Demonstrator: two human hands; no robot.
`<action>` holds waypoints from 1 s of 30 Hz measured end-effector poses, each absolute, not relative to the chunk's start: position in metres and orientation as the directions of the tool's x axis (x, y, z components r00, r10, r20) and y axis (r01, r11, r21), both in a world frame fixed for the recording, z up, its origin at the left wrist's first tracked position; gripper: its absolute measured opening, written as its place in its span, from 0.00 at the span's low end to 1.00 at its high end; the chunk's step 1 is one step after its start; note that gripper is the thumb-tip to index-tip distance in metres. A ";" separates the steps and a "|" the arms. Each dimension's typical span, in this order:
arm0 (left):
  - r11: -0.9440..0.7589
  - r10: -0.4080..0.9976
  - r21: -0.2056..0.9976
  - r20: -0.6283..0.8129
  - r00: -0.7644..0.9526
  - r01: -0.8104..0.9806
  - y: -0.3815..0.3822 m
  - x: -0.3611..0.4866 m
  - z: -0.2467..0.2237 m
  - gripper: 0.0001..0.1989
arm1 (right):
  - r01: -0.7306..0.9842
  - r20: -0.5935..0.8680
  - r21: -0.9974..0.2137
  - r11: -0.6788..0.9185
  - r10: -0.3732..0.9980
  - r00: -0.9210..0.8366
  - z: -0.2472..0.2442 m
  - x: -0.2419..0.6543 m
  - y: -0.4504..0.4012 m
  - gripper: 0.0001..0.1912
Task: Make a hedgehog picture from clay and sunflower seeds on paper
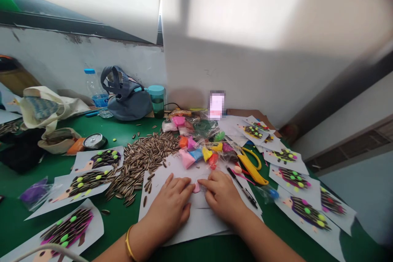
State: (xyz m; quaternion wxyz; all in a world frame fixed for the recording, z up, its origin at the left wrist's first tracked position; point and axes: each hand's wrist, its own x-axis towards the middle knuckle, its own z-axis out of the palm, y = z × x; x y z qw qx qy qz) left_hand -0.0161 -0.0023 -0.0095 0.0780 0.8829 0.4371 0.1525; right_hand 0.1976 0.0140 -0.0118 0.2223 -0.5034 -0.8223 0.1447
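Note:
A small flat piece of pink modelling clay (196, 188) lies on a stack of white paper sheets (181, 235) in front of me. My left hand (170, 200) rests palm-down on the paper, its fingers stretched towards the clay and the index fingertip at its edge. From the other side, my right hand (223, 194) reaches in with its index finger extended, the tip beside the clay. Neither hand grips anything. Loose sunflower seeds (150, 149) are heaped beyond my left hand, a few lying on the paper. A black pen (242, 186) lies by my right hand.
Bagged coloured clay (196, 153) and yellow-handled scissors (253, 168) lie beyond the paper. Seed-covered hedgehog pictures (89, 182) flank me, with more pictures (307, 213) on the right. A teal-lidded cup (157, 102), blue bag (130, 100) and bottle (95, 90) stand along the wall.

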 end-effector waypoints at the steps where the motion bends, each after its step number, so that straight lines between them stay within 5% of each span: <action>1: -0.605 0.796 0.274 0.196 0.573 0.748 -0.002 -0.016 -0.009 0.26 | 0.766 0.208 -0.457 0.452 0.892 -0.402 -0.011 0.197 0.014 0.21; 30: -0.614 0.789 0.273 0.227 0.571 0.741 -0.003 -0.017 -0.012 0.27 | 0.776 0.191 -0.442 0.450 0.893 -0.408 -0.011 0.195 0.014 0.21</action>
